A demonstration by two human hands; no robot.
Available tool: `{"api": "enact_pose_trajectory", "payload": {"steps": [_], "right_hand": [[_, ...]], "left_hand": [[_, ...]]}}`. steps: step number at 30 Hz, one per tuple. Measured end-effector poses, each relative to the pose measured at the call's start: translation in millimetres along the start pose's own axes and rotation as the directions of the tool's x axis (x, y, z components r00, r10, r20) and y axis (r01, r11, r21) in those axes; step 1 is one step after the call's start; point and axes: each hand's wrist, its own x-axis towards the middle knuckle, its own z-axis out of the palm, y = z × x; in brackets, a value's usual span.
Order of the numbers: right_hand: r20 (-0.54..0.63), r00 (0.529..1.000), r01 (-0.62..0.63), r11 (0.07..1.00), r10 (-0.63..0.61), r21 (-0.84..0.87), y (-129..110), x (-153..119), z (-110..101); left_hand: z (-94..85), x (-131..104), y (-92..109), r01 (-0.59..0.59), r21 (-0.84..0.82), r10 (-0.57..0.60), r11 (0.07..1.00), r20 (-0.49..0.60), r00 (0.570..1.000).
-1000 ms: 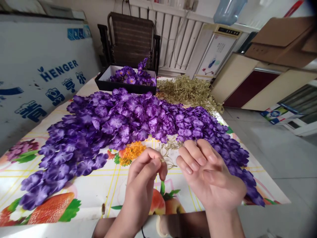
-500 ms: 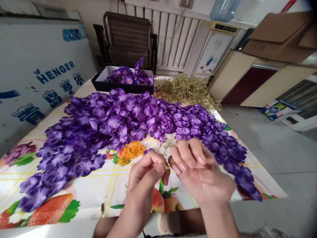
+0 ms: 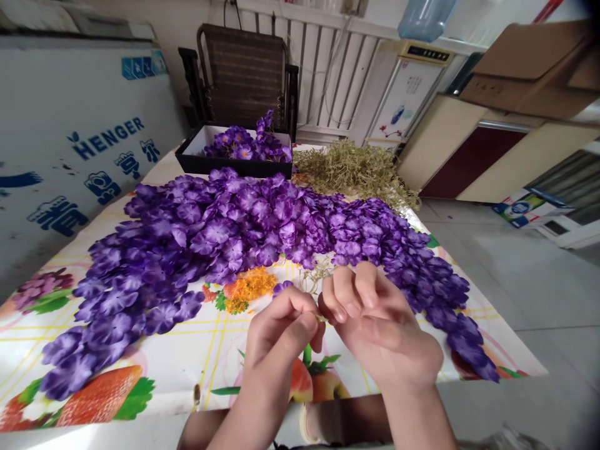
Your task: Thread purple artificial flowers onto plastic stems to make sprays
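My left hand (image 3: 285, 334) pinches a small pale-green piece that looks like an artificial flower stem (image 3: 320, 317) between thumb and forefinger. Close beside it, my right hand (image 3: 375, 319) has its fingers curled in towards the thumb; what they hold, if anything, is hidden. Beyond both hands spreads a wide arc of purple fabric petals (image 3: 225, 225). A small heap of orange flower centres (image 3: 252, 287) lies left of my left hand. Some thin pale stems (image 3: 316, 275) rest just past my fingertips, with a loose purple petal (image 3: 282, 287) nearby.
At the far side of the table (image 3: 178, 362) stands a black box (image 3: 234, 166) holding assembled purple flowers (image 3: 248, 144). A tangled pile of green stems (image 3: 351, 165) lies right of it. Behind are a chair (image 3: 244, 75) and a water dispenser (image 3: 398, 94); a white freezer (image 3: 70, 112) stands left.
My hands have come slightly closer together, with the right hand's fingers moving a little left towards the pinched piece. The view has shifted slightly. Petals and piles stay put.
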Motion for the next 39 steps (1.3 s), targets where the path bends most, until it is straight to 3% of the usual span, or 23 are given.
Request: {"api": "enact_pose_trajectory", "payload": {"steps": [6, 12, 17, 25, 35, 39], "right_hand": [[-0.035, 0.994, -0.108, 0.946, 0.102, -0.306, -3, -7, 5], [-0.148, 0.989, -0.073, 0.873, 0.001, -0.482, -1, -7, 3], [-0.119, 0.993, -0.084, 0.844, 0.023, -0.53, -5, -9, 1], [-0.088, 0.996, -0.034, 0.787, -0.026, -0.616, -10, -13, 11], [-0.103, 0.991, -0.016, 0.691, -0.085, -0.722, -9, -19, 14], [-0.099, 0.993, -0.026, 0.693, -0.066, -0.721, -9, -19, 14]], "left_hand": [[3.7, 0, 0, 0.038, 0.087, -0.032, 0.995, -0.069, 0.997], [4.8, 3, 4, -0.023, 0.179, 0.045, 0.984, -0.116, 0.992], [2.0, 1, 8, -0.014, 0.062, 0.021, 0.998, -0.108, 0.994], [3.6, -2, 10, -0.003, 0.039, 0.008, 0.999, -0.132, 0.991], [8.5, -4, 11, -0.08, 0.192, 0.114, 0.978, -0.176, 0.978], [9.9, -4, 12, -0.054, 0.228, 0.093, 0.972, -0.162, 0.982]]}}
